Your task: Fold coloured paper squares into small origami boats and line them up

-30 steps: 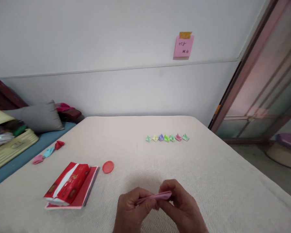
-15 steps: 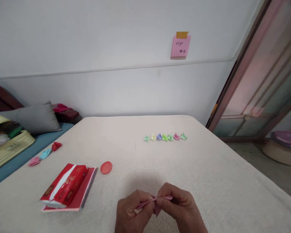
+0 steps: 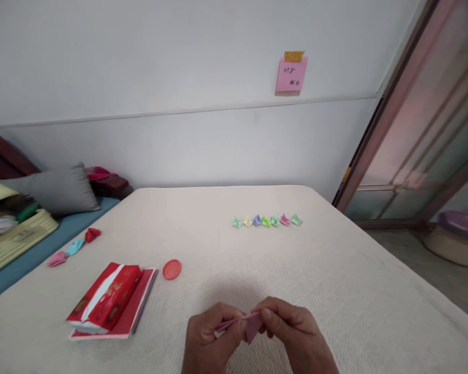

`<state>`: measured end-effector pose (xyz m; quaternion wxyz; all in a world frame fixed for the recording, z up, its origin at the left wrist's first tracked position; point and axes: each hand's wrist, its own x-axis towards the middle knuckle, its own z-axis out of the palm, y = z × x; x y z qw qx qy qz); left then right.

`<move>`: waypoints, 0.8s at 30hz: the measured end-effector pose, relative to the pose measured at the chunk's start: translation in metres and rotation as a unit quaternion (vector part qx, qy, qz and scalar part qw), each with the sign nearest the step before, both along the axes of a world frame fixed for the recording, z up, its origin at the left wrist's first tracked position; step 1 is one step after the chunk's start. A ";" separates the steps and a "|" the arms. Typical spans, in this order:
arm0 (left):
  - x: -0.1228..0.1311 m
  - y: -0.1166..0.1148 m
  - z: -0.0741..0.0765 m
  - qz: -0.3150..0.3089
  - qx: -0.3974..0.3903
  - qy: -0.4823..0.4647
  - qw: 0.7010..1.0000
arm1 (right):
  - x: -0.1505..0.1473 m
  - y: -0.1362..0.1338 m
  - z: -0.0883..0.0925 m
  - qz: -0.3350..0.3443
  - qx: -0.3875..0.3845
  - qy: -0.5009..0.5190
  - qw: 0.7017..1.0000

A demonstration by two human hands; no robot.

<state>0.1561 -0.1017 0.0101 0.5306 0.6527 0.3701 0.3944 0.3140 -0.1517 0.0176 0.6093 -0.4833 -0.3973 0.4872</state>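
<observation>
A small piece of folded pink paper (image 3: 253,327) is held between my two hands at the near edge of the table. My left hand (image 3: 214,335) pinches its left part between thumb and forefinger. With thumb and forefinger, my right hand (image 3: 290,330) grips the paper's right edge. A pointed flap hangs down between the hands. The fingers cover much of the paper, so its full shape is hidden. Farther back stands a row of small folded paper pieces (image 3: 265,221) in green, yellow, blue and pink.
On the left, a red tissue pack (image 3: 111,293) rests on a stack of coloured paper (image 3: 130,322). Beside it lies a red round lid (image 3: 172,269). Red, light blue (image 3: 75,246) and pink folded papers sit near the left edge. A pink note (image 3: 291,75) is taped to the wall.
My right thumb and fingers have shifted rightward along the pink paper, and more of the hanging flap shows. The left hand keeps its pinch.
</observation>
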 end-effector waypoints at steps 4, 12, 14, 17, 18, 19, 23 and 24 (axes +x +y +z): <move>0.001 0.000 0.001 0.000 -0.001 0.009 1.000 | -0.001 0.003 -0.003 0.013 -0.014 0.020 1.000; 0.005 0.001 -0.006 -0.010 -0.025 -0.002 1.000 | -0.006 0.005 -0.006 0.022 -0.011 -0.019 1.000; 0.005 0.001 -0.006 0.004 -0.047 -0.013 0.999 | -0.006 0.004 -0.004 0.006 -0.007 -0.031 0.999; 0.005 0.000 -0.004 0.003 -0.045 -0.026 0.999 | -0.005 0.003 -0.003 0.001 -0.009 -0.018 1.000; 0.004 0.000 -0.004 0.000 -0.037 -0.026 0.999 | -0.004 0.003 -0.003 0.001 -0.011 -0.013 1.000; 0.004 0.000 -0.004 -0.002 -0.027 -0.023 0.999 | -0.004 0.003 -0.005 0.001 -0.015 -0.009 1.000; 0.002 0.000 -0.003 -0.004 -0.005 0.002 1.000 | -0.002 0.004 -0.008 -0.013 -0.039 0.006 0.999; 0.002 0.001 -0.003 -0.008 -0.007 0.004 1.000 | -0.001 0.004 -0.007 -0.018 -0.043 0.011 0.999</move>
